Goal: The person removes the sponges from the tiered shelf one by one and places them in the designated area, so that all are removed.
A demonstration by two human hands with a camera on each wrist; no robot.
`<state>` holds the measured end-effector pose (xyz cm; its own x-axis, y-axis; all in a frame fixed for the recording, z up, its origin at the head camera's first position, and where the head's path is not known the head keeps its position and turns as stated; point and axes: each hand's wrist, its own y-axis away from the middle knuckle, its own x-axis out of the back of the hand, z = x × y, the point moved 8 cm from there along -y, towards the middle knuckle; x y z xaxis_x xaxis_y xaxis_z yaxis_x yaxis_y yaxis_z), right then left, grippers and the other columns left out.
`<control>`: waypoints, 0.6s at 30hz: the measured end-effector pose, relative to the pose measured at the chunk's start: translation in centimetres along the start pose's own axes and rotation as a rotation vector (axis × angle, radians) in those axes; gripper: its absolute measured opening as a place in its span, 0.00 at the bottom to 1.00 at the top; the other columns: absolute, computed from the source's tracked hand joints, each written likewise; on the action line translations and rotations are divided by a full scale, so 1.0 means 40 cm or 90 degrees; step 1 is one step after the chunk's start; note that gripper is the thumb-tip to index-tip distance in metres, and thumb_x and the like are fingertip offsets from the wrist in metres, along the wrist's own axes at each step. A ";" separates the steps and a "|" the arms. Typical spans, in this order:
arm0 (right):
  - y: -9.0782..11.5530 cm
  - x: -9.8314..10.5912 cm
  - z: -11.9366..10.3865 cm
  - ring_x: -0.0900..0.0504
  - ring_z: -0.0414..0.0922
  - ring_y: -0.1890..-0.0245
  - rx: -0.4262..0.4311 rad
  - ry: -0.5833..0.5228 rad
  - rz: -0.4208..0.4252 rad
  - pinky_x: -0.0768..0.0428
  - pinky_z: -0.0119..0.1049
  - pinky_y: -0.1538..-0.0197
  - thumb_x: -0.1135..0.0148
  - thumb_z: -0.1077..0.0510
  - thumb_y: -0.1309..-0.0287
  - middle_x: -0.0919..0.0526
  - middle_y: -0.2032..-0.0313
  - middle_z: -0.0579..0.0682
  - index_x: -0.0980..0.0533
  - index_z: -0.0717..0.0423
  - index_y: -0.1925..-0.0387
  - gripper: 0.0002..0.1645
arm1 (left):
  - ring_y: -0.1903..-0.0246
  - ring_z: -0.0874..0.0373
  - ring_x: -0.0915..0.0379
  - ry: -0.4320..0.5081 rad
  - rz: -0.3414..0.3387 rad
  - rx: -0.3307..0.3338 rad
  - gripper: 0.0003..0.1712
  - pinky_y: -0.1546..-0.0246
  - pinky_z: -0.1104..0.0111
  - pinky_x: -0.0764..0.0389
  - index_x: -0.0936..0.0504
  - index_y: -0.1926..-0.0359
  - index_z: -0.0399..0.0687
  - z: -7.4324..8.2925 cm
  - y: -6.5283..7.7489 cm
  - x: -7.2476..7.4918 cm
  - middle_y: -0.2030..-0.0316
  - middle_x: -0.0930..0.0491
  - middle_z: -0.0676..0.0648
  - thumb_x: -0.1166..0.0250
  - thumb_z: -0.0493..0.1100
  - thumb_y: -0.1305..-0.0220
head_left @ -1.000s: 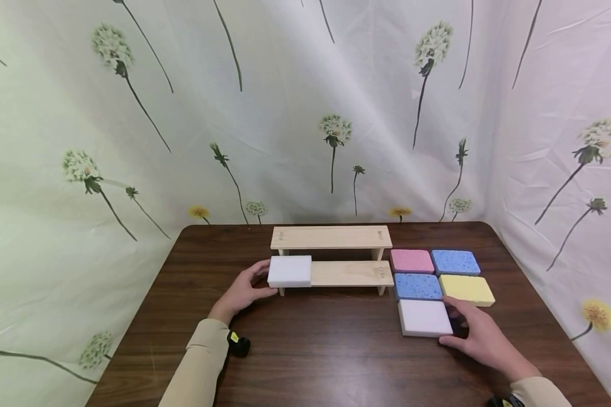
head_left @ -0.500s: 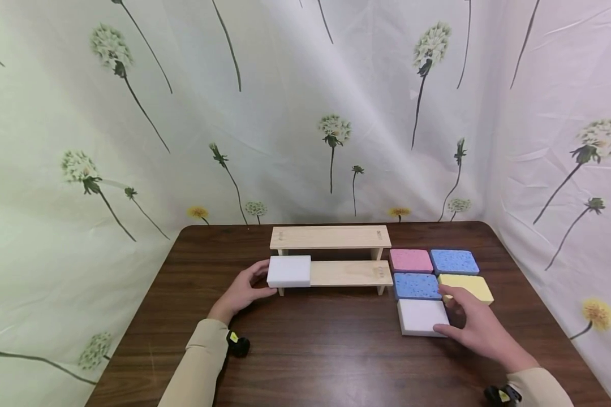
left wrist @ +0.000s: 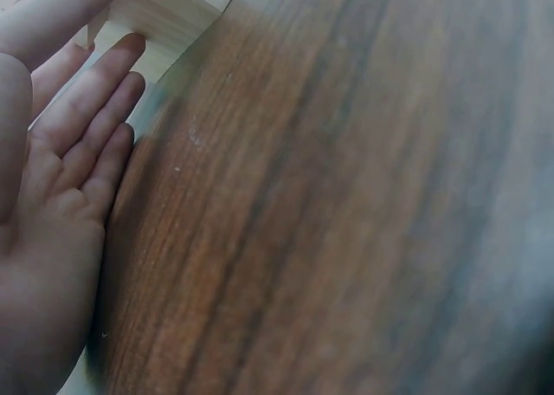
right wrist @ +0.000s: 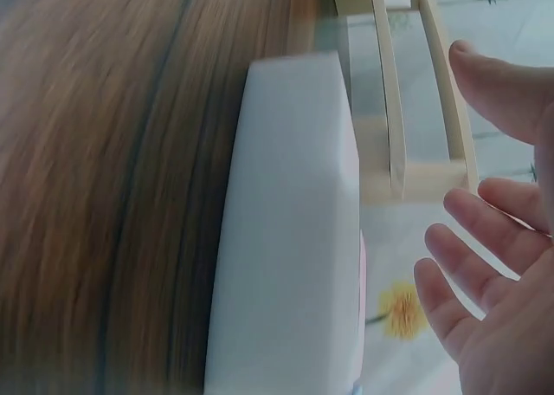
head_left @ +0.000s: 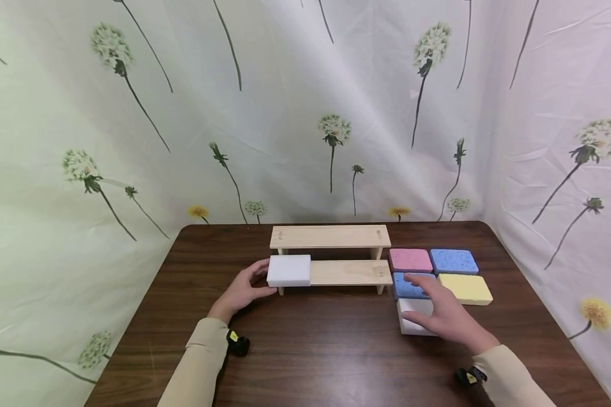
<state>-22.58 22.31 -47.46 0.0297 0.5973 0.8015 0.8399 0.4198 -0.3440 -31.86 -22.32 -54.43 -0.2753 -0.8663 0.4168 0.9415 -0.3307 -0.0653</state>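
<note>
In the head view, a white sponge block [head_left: 289, 270] lies on the left end of the lower step of a two-tier wooden shelf [head_left: 351, 273]. My left hand [head_left: 241, 291] is at that block's left end, thumb by its front corner; the left wrist view shows the other fingers fairly straight beside the wood. Over on the right, my right hand [head_left: 448, 314] hovers above a second white block [head_left: 412, 326] on the table, thumb and fingers spread and holding nothing. It partly hides that block and the blue sponge [head_left: 407, 287] behind it.
A pink sponge [head_left: 410, 260], another blue sponge [head_left: 454, 261] and a yellow sponge [head_left: 465, 289] lie flat to the right of the shelf. The dark wooden table [head_left: 315, 350] ends at the back against a dandelion-print cloth [head_left: 285, 113].
My right hand has come off the right side of the white block on the table and moved left and up over it. The block stays in place. My left hand has not visibly moved.
</note>
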 end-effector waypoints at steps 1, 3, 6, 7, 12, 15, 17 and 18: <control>-0.008 -0.007 -0.008 0.19 0.55 0.39 0.006 -0.004 -0.006 0.17 0.56 0.45 0.17 0.50 0.46 0.20 0.35 0.56 0.28 0.62 0.29 0.48 | 0.30 0.38 0.32 -0.001 0.001 -0.001 0.45 0.28 0.40 0.37 0.32 0.24 0.41 -0.002 0.000 0.001 0.34 0.21 0.37 0.22 0.37 0.38; -0.023 -0.019 -0.023 0.21 0.56 0.36 0.011 -0.008 -0.017 0.18 0.58 0.42 0.17 0.49 0.46 0.21 0.34 0.56 0.29 0.62 0.29 0.48 | 0.30 0.40 0.31 -0.003 -0.001 -0.005 0.45 0.28 0.41 0.37 0.32 0.24 0.43 -0.005 0.001 0.004 0.34 0.21 0.39 0.21 0.40 0.38; -0.045 -0.036 -0.041 0.24 0.57 0.33 0.007 -0.011 -0.031 0.22 0.61 0.38 0.19 0.47 0.44 0.23 0.31 0.56 0.29 0.60 0.28 0.48 | 0.30 0.41 0.30 -0.004 -0.006 -0.009 0.45 0.29 0.42 0.35 0.32 0.24 0.44 -0.006 0.001 0.006 0.34 0.21 0.40 0.21 0.42 0.38; -0.052 -0.042 -0.046 0.25 0.58 0.31 0.007 -0.012 -0.035 0.23 0.61 0.36 0.20 0.46 0.43 0.24 0.30 0.56 0.30 0.60 0.27 0.48 | 0.31 0.41 0.30 -0.003 -0.007 -0.012 0.45 0.29 0.41 0.35 0.32 0.24 0.45 -0.006 0.000 0.006 0.34 0.20 0.40 0.21 0.43 0.38; -0.091 -0.065 -0.081 0.27 0.56 0.30 0.004 -0.033 -0.043 0.26 0.61 0.33 0.21 0.42 0.41 0.25 0.29 0.54 0.32 0.56 0.25 0.49 | 0.31 0.42 0.29 -0.001 -0.007 -0.024 0.45 0.29 0.42 0.35 0.30 0.25 0.46 -0.009 -0.004 0.007 0.35 0.20 0.41 0.20 0.43 0.39; -0.115 -0.088 -0.101 0.26 0.54 0.30 0.010 -0.041 -0.049 0.25 0.59 0.33 0.21 0.43 0.42 0.25 0.29 0.52 0.32 0.55 0.25 0.50 | 0.32 0.42 0.29 -0.004 -0.007 -0.025 0.45 0.30 0.42 0.35 0.30 0.25 0.46 -0.012 -0.006 0.007 0.35 0.19 0.42 0.20 0.43 0.39; -0.130 -0.105 -0.116 0.25 0.52 0.31 0.020 -0.041 -0.054 0.25 0.57 0.33 0.21 0.42 0.41 0.25 0.29 0.52 0.32 0.55 0.24 0.50 | 0.32 0.42 0.29 -0.001 -0.006 -0.022 0.45 0.30 0.42 0.35 0.30 0.25 0.46 -0.012 -0.006 0.006 0.35 0.20 0.41 0.20 0.42 0.39; -0.137 -0.113 -0.123 0.26 0.52 0.30 0.020 -0.043 -0.060 0.25 0.56 0.33 0.21 0.43 0.41 0.26 0.29 0.51 0.33 0.54 0.24 0.50 | 0.32 0.42 0.29 0.001 -0.005 -0.020 0.45 0.29 0.42 0.35 0.30 0.25 0.46 -0.014 -0.006 0.006 0.35 0.19 0.41 0.20 0.42 0.40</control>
<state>-24.66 13.93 -46.78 -0.0857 0.5984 0.7966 0.8200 0.4965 -0.2848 -32.25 -22.64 -54.81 -0.2836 -0.8637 0.4166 0.9324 -0.3499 -0.0909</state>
